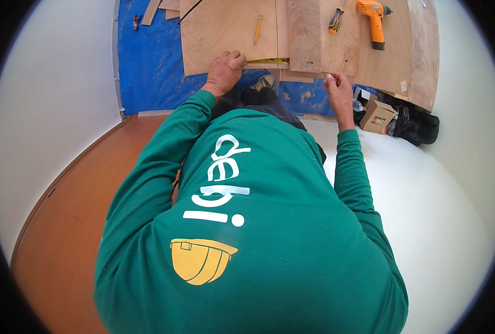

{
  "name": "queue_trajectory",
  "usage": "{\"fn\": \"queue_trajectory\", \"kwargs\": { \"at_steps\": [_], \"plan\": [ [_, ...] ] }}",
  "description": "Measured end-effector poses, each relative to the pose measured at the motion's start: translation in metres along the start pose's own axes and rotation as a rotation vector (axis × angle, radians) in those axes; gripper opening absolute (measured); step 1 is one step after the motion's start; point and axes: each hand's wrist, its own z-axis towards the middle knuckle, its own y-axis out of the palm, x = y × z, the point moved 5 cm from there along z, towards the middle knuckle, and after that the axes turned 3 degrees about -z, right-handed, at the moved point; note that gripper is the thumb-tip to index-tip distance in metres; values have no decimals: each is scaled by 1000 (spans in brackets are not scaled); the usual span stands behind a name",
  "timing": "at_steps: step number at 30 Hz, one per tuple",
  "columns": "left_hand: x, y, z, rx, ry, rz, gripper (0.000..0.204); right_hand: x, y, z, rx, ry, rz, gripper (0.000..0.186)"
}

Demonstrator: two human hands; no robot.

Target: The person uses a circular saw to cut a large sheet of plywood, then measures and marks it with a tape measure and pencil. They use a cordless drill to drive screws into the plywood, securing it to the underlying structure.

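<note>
My left hand [225, 69] is curled over the near edge of a plywood sheet [225, 33]. It pins down a yellow tape measure blade [268, 60] that runs to the right along that edge. My right hand [336, 86] hovers at the edge of a narrower board [342, 50], fingertips pinched together. Whether something tiny sits between them is too small to tell. A yellow pencil [257, 29] lies on the plywood just beyond my left hand. My green sweatshirt fills the lower part of the view and hides my legs.
An orange cordless drill [373, 21] and a screwdriver [336, 20] lie on the boards at the back right. A blue tarp [147, 55] lies under the wood. A small cardboard box [378, 116] and a black bag [420, 127] sit right. My shoe [263, 83] shows between my hands.
</note>
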Motion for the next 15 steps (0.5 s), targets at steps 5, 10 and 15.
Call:
{"fn": "queue_trajectory", "kwargs": {
  "at_steps": [5,10,15],
  "plan": [
    [1,-1,0,5,6,1,6,-5,4,-3,-9,32,62,37],
    [-1,1,1,-20,1,16,6,-11,6,-1,-19,25,44,38],
    [-2,1,1,-6,12,-12,9,-15,5,3,-1,13,43,40]
  ]
}}
